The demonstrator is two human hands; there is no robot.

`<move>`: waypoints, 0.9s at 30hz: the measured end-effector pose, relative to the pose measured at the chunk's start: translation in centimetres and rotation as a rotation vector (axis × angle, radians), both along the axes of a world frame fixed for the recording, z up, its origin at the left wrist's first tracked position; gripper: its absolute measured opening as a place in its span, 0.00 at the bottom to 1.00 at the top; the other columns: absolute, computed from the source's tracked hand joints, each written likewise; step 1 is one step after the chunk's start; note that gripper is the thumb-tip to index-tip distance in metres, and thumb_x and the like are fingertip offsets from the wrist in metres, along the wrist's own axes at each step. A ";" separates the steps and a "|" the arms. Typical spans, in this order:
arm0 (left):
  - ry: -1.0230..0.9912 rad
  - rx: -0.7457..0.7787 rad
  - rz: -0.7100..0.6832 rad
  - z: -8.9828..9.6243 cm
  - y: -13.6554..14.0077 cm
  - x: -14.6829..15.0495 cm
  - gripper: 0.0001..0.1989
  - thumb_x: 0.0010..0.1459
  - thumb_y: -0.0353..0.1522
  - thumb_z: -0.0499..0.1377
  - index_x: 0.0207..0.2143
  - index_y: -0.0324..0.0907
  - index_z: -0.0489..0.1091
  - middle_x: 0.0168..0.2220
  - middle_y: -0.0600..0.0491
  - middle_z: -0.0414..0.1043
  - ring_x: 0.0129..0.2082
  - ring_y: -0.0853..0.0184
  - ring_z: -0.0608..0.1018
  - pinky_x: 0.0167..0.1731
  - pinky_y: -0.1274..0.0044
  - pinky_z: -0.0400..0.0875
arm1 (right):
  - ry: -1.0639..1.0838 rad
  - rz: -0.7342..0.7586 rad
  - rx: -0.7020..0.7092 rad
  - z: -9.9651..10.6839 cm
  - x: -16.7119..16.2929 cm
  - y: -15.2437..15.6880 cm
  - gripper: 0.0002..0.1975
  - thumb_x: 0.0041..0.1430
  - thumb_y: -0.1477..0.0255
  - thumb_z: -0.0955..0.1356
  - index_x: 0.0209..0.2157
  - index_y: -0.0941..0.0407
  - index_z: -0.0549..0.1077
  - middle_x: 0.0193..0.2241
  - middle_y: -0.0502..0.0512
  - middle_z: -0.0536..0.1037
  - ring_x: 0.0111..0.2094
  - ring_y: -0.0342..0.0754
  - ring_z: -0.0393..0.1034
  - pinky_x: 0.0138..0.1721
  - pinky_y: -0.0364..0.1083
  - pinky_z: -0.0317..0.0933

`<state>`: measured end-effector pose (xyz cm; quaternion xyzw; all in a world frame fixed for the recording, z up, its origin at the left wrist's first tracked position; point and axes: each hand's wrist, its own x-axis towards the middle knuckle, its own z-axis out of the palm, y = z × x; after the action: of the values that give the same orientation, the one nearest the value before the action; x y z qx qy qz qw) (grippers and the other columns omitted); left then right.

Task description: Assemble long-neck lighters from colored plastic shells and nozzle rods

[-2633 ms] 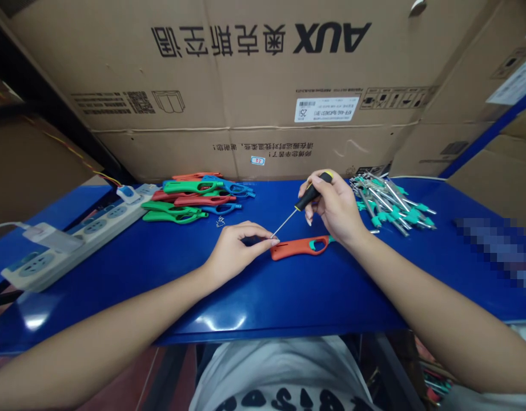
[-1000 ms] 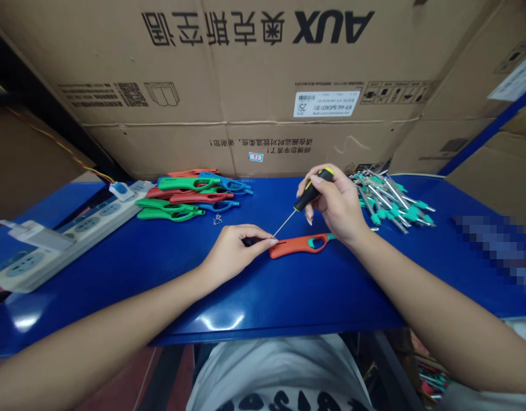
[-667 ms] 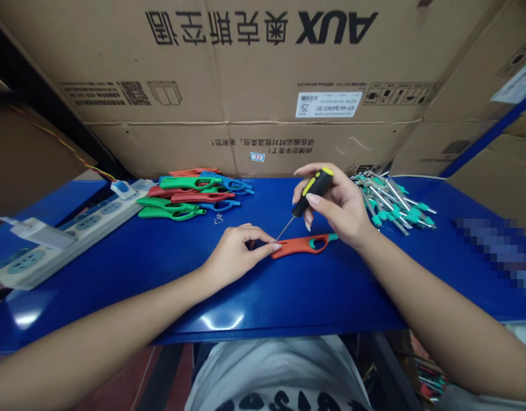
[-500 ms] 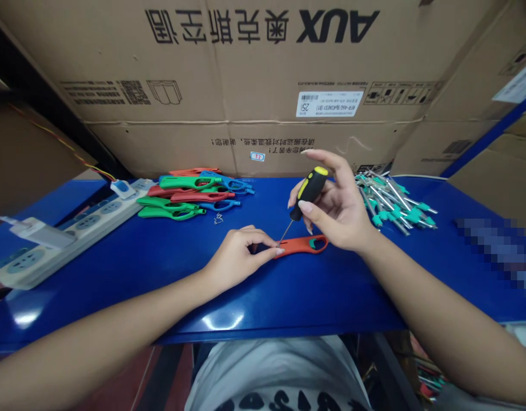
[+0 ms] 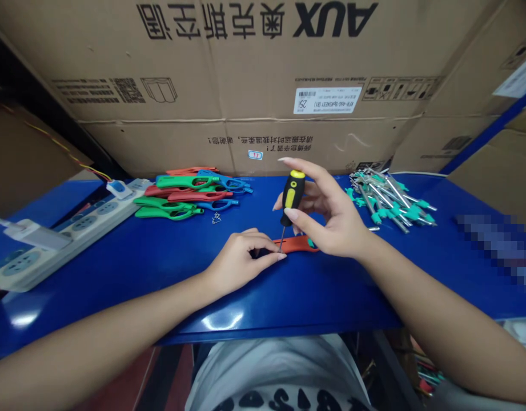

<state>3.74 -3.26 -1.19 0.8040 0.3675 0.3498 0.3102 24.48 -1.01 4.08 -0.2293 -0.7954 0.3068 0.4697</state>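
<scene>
My right hand grips a black and yellow screwdriver, held nearly upright with its shaft pointing down. The tip meets an orange plastic lighter casing lying on the blue table, right beside my left fingertips. My left hand pinches the left end of that casing between thumb and fingers, which hide this end. A small teal piece shows in the casing's loop at the right. Whether a screw sits under the tip, I cannot tell.
Behind my left hand lie several small screws and a pile of green, red and blue casings. A power strip runs along the left. Metal rods with teal parts are heaped at the right. A cardboard box stands behind.
The screwdriver has swung from a slant to nearly upright, its handle moving left with my right hand. My left hand stays on the orange casing. The view has shifted slightly.
</scene>
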 end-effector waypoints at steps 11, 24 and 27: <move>-0.092 0.078 0.016 0.5 0.4 -0.1 0.10 0.55 0.32 0.70 0.41 0.42 0.80 0.42 0.50 0.78 0.39 0.66 0.78 0.36 0.77 0.71 | 0.086 -0.224 0.098 -0.4 -0.2 0.3 0.30 0.67 0.59 0.67 0.66 0.43 0.52 0.46 0.57 0.75 0.37 0.49 0.78 0.26 0.43 0.75; -0.134 0.042 -0.025 0.2 0.6 0.0 0.07 0.57 0.33 0.69 0.39 0.44 0.80 0.44 0.50 0.79 0.44 0.64 0.80 0.48 0.71 0.74 | 0.016 -0.235 0.144 -0.9 -0.4 0.3 0.33 0.66 0.58 0.67 0.67 0.43 0.51 0.50 0.59 0.73 0.38 0.50 0.78 0.28 0.46 0.76; -0.041 0.103 -0.036 0.0 0.8 -0.2 0.18 0.54 0.35 0.71 0.47 0.43 0.77 0.47 0.49 0.79 0.49 0.61 0.78 0.53 0.67 0.71 | 0.019 -0.234 0.150 -1.3 -0.5 0.4 0.31 0.67 0.60 0.67 0.66 0.44 0.53 0.47 0.57 0.74 0.35 0.48 0.77 0.28 0.45 0.76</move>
<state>3.49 -2.50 -1.17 0.8181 0.3279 0.3789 0.2822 23.99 -0.61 2.82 -0.2818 -0.7794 0.1919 0.5256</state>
